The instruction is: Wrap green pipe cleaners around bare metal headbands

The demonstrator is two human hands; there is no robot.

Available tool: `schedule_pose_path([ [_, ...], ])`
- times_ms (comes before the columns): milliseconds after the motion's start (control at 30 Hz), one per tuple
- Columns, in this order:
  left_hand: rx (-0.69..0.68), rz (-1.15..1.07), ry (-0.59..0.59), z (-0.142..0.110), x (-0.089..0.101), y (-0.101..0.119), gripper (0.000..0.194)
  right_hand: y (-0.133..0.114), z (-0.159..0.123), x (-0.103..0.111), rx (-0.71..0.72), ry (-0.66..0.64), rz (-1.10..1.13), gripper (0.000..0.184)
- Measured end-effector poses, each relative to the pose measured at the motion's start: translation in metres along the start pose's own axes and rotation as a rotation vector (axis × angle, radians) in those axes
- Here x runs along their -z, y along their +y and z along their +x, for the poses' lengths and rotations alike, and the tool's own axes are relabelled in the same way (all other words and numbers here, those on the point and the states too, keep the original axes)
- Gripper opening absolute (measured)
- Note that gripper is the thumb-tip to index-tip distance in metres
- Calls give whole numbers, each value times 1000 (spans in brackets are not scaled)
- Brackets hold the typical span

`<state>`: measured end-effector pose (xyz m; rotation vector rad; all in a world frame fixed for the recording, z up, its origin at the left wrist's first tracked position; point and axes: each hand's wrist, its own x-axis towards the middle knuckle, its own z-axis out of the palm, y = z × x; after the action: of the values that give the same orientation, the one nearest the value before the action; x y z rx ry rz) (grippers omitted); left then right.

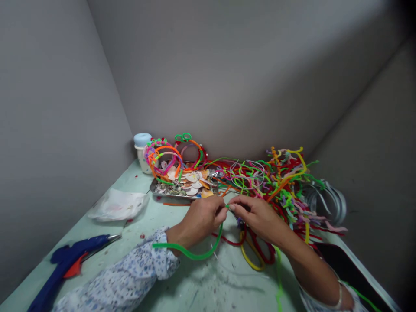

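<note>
Pipe cleaner [198,256], green and bowed, hangs from our left hand [206,214] over the middle of the desk [191,290], its free end curving across our left cuff. We hold both hands nearly touching, knuckles up, wrists turned inward, forearms slanting in from the near edge. Our left thumb and fingers pinch the stem; our right hand [256,214] pinches its short end between thumb and forefinger. Toward the far edge we see a metal tray [175,197] of shells [191,178]; near the left edge, faint marks on a white packet [121,203] are too blurred to read.
</note>
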<state>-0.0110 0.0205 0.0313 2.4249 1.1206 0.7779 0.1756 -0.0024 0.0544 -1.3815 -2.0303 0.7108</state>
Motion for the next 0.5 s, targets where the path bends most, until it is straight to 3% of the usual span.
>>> schedule_pose_path([
  [500,15,-51,50,-1,-4,-2,10,6,0,-11,-7,-17,19,23],
])
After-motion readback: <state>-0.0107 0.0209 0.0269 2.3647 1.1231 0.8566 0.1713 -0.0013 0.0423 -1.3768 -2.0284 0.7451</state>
